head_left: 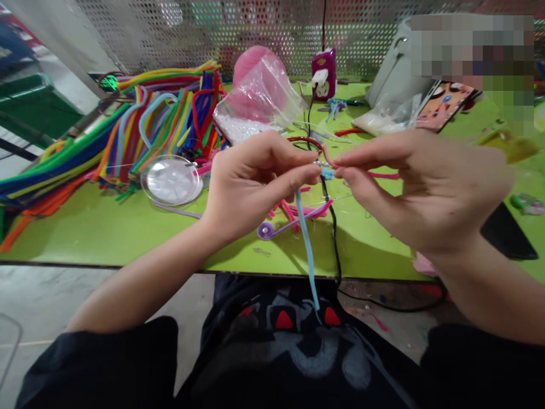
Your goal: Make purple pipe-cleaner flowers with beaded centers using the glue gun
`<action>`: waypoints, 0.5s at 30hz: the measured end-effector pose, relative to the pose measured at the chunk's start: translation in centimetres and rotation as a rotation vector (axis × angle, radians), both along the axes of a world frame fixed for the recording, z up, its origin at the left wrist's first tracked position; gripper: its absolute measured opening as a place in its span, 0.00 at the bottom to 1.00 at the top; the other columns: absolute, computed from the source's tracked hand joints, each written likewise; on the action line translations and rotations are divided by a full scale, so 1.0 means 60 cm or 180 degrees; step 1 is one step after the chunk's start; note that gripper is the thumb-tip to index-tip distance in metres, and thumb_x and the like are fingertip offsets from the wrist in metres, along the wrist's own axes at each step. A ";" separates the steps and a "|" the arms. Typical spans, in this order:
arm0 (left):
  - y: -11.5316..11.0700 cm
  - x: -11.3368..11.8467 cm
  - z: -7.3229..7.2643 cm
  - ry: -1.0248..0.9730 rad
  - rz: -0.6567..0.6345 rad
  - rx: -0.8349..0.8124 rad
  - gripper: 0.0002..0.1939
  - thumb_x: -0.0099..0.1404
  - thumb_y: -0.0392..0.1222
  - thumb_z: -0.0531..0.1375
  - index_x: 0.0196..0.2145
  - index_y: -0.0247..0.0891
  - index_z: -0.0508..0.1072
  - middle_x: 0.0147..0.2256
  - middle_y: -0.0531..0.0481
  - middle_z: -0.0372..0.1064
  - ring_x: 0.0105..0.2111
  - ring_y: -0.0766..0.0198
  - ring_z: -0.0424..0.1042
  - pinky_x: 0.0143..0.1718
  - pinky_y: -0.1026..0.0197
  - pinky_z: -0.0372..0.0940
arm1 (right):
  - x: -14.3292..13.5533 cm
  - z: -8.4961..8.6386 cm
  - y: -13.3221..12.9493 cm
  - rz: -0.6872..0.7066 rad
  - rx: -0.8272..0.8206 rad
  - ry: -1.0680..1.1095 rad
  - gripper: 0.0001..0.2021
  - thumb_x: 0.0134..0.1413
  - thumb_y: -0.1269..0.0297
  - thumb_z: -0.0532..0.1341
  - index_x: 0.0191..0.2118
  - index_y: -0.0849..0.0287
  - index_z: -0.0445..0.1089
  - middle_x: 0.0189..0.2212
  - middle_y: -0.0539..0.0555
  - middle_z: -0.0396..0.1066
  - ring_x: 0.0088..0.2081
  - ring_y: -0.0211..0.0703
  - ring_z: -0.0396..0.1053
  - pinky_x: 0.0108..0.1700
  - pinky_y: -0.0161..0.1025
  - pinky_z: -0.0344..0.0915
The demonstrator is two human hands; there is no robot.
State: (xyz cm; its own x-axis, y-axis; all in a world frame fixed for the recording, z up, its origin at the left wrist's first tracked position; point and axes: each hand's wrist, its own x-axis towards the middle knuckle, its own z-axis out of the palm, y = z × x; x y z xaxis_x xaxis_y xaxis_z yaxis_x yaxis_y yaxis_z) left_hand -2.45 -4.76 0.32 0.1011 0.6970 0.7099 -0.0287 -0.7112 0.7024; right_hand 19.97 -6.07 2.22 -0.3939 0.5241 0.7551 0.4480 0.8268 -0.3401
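Above the green table, my left hand (251,184) is closed in a pinch, with a light blue pipe cleaner (307,244) hanging from it past the table edge. Facing it, my right hand (426,182) pinches a pink pipe cleaner (327,154) between thumb and forefinger. The two sets of fingertips are close together but apart. Small pale and blue bits show between them, too small to name. Below lie a purple pipe cleaner with a coiled end (266,230) and several short pink pieces (292,211).
Bundles of coloured pipe cleaners (149,125) cover the left side. Behind my hands are a pink ball (255,71), a clear plastic bag (272,94) and a purple power socket (325,71). A black cable (334,233) crosses the table (140,236). A clear round dish (171,180) lies left.
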 end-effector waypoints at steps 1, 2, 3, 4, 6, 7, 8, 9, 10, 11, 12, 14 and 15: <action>-0.002 0.001 0.000 0.0007 -0.0025 -0.0090 0.07 0.66 0.44 0.77 0.36 0.43 0.84 0.28 0.57 0.81 0.21 0.73 0.74 0.18 0.70 0.65 | -0.003 0.002 -0.002 -0.0196 0.0164 -0.0148 0.14 0.66 0.72 0.68 0.50 0.42 0.79 0.44 0.45 0.83 0.41 0.44 0.82 0.46 0.44 0.82; -0.003 0.003 -0.001 0.0038 -0.0050 -0.0163 0.08 0.66 0.46 0.77 0.36 0.43 0.83 0.28 0.56 0.81 0.21 0.73 0.74 0.18 0.69 0.66 | -0.006 0.004 -0.004 -0.0290 0.0310 -0.0243 0.12 0.67 0.72 0.68 0.47 0.43 0.79 0.42 0.44 0.84 0.39 0.44 0.82 0.45 0.43 0.81; -0.004 0.003 -0.002 0.0067 -0.0081 -0.0202 0.10 0.66 0.48 0.77 0.35 0.43 0.83 0.29 0.56 0.81 0.21 0.72 0.74 0.18 0.68 0.66 | -0.009 0.005 -0.005 -0.0300 0.0395 -0.0284 0.11 0.68 0.72 0.67 0.46 0.45 0.79 0.41 0.44 0.84 0.39 0.43 0.83 0.44 0.43 0.81; -0.006 0.004 -0.002 0.0105 -0.0103 -0.0250 0.11 0.66 0.50 0.77 0.35 0.43 0.83 0.29 0.55 0.81 0.21 0.71 0.74 0.18 0.67 0.66 | -0.012 0.004 -0.006 -0.0286 0.0427 -0.0313 0.09 0.69 0.72 0.67 0.46 0.47 0.79 0.41 0.45 0.84 0.39 0.42 0.83 0.45 0.41 0.81; -0.008 0.005 -0.002 0.0158 -0.0170 -0.0399 0.12 0.66 0.52 0.77 0.36 0.43 0.83 0.31 0.54 0.81 0.23 0.71 0.75 0.19 0.67 0.67 | -0.016 0.003 -0.006 -0.0233 0.0495 -0.0286 0.07 0.70 0.72 0.66 0.45 0.51 0.78 0.41 0.47 0.84 0.38 0.40 0.82 0.44 0.39 0.80; -0.008 0.004 -0.001 0.0181 -0.0247 -0.0503 0.12 0.67 0.52 0.76 0.36 0.43 0.82 0.30 0.54 0.81 0.23 0.71 0.75 0.20 0.66 0.68 | -0.016 0.002 -0.007 -0.0232 0.0486 -0.0279 0.06 0.70 0.73 0.65 0.45 0.53 0.77 0.40 0.48 0.84 0.38 0.39 0.82 0.43 0.38 0.79; -0.008 0.003 0.001 0.0209 -0.0349 -0.0637 0.13 0.67 0.53 0.76 0.37 0.43 0.82 0.30 0.54 0.81 0.23 0.70 0.75 0.21 0.66 0.69 | -0.017 0.001 -0.007 -0.0254 0.0452 -0.0270 0.06 0.70 0.73 0.65 0.45 0.53 0.77 0.40 0.48 0.84 0.37 0.39 0.81 0.42 0.38 0.78; -0.007 0.002 0.003 0.0248 -0.0482 -0.0805 0.13 0.68 0.53 0.75 0.38 0.42 0.82 0.30 0.54 0.80 0.24 0.70 0.75 0.23 0.66 0.71 | -0.016 0.000 -0.006 -0.0290 0.0411 -0.0248 0.06 0.70 0.73 0.65 0.44 0.53 0.76 0.39 0.48 0.83 0.36 0.38 0.80 0.41 0.39 0.77; -0.006 0.000 0.005 0.0278 -0.0652 -0.0991 0.13 0.69 0.54 0.74 0.39 0.42 0.82 0.29 0.53 0.79 0.25 0.69 0.76 0.25 0.65 0.73 | -0.015 -0.001 -0.006 -0.0320 0.0374 -0.0224 0.06 0.69 0.73 0.65 0.43 0.53 0.75 0.38 0.48 0.83 0.34 0.39 0.79 0.40 0.40 0.76; -0.004 -0.001 0.007 0.0288 -0.0845 -0.1183 0.13 0.71 0.53 0.72 0.40 0.42 0.81 0.29 0.53 0.79 0.27 0.68 0.78 0.27 0.65 0.75 | -0.014 -0.001 -0.005 -0.0343 0.0355 -0.0188 0.06 0.69 0.72 0.65 0.42 0.52 0.75 0.36 0.48 0.82 0.33 0.39 0.77 0.39 0.42 0.75; -0.003 -0.003 0.009 0.0290 -0.1038 -0.1417 0.11 0.72 0.51 0.71 0.41 0.42 0.81 0.29 0.53 0.78 0.28 0.67 0.79 0.30 0.64 0.76 | -0.013 -0.001 -0.003 -0.0345 0.0364 -0.0138 0.06 0.69 0.72 0.65 0.41 0.52 0.74 0.34 0.48 0.80 0.31 0.39 0.76 0.37 0.42 0.73; 0.000 -0.005 0.011 0.0214 -0.1441 -0.1951 0.05 0.74 0.43 0.67 0.40 0.41 0.80 0.29 0.54 0.76 0.28 0.67 0.80 0.31 0.64 0.78 | -0.012 -0.001 0.001 -0.0287 0.0416 -0.0065 0.07 0.69 0.72 0.65 0.38 0.52 0.74 0.31 0.49 0.78 0.29 0.40 0.73 0.34 0.43 0.71; 0.001 -0.005 0.012 0.0144 -0.1633 -0.2208 0.04 0.74 0.40 0.66 0.39 0.40 0.79 0.28 0.54 0.74 0.25 0.68 0.78 0.29 0.64 0.77 | -0.011 -0.002 0.003 -0.0241 0.0422 -0.0054 0.07 0.68 0.72 0.65 0.38 0.52 0.74 0.30 0.49 0.77 0.28 0.40 0.72 0.34 0.42 0.71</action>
